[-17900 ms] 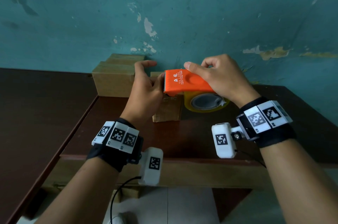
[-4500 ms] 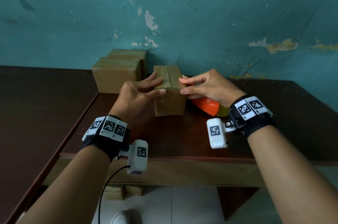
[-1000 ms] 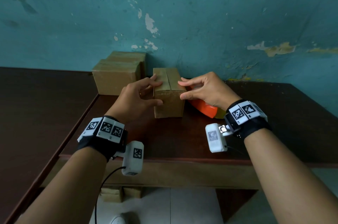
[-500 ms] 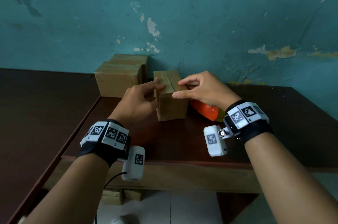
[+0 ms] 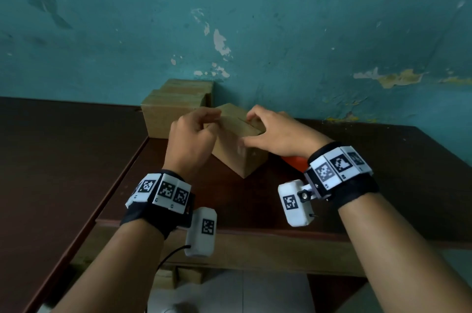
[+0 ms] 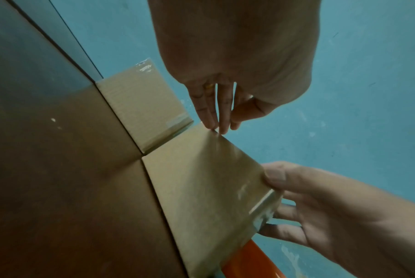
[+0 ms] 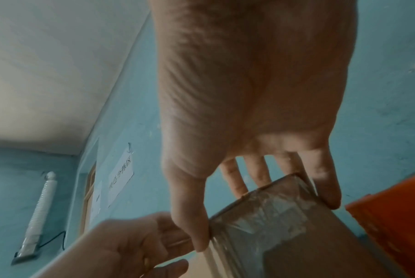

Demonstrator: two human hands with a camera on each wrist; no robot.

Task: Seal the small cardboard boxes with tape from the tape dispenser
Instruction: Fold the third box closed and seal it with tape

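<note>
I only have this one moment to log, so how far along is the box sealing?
Done: clear tape already shows on the end of the small cardboard box. In hand: the left hand and right hand both grip that box, turned corner-on on the table; the orange tape dispenser lies behind the right wrist, unheld. Left: whether the boxes by the wall are fully taped cannot be told.

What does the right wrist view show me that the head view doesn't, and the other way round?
Only the right wrist view shows the clear tape wrapped over the box's top edge and down its side, plus a paper sign on the wall. Only the head view shows the stacked boxes against the wall, the dark table, and the box turned corner-on. Both show the small box gripped by the left hand and right hand, and the orange tape dispenser beside it.
</note>
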